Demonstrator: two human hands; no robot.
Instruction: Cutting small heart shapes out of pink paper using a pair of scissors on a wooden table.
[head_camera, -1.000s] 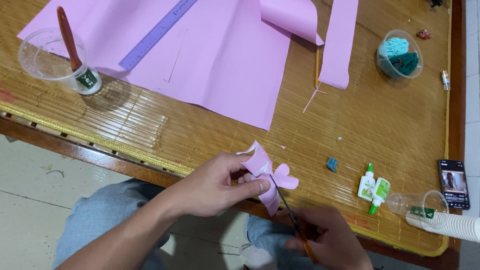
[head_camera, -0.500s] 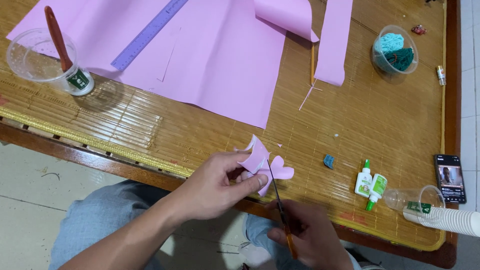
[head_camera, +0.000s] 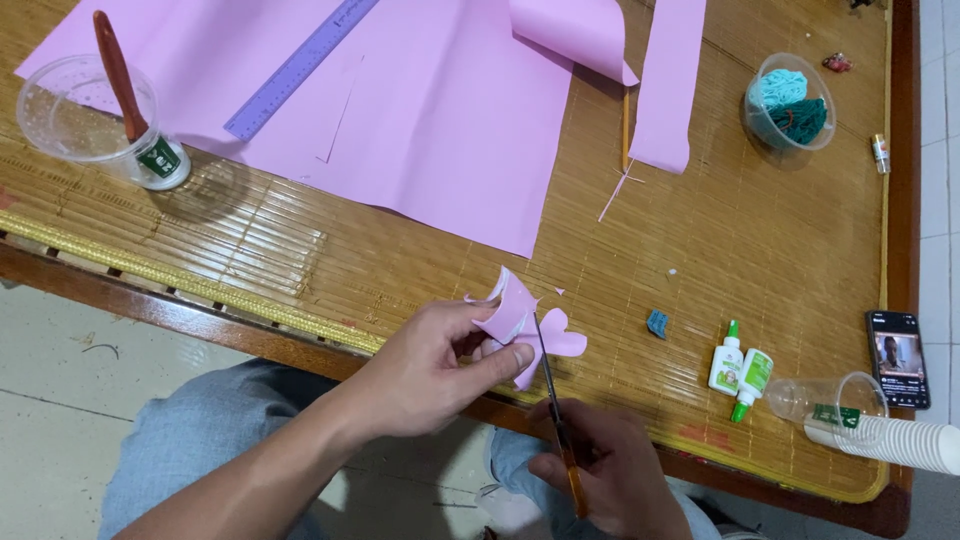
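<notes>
At table edge: left hand (head_camera: 440, 365) pinches pink paper (head_camera: 520, 325) | right hand (head_camera: 610, 475) scissors (head_camera: 555, 420)

1 head view, looking steeply down, close over table edge (head_camera: 250, 300)

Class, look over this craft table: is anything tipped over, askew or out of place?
Yes. A clear plastic cup lies on its side near the table's right edge, beside a stack of paper cups also lying flat. The two glue bottles lie down too. Tiny pink offcuts sit by the left hand. Nothing looks spilled.
</notes>
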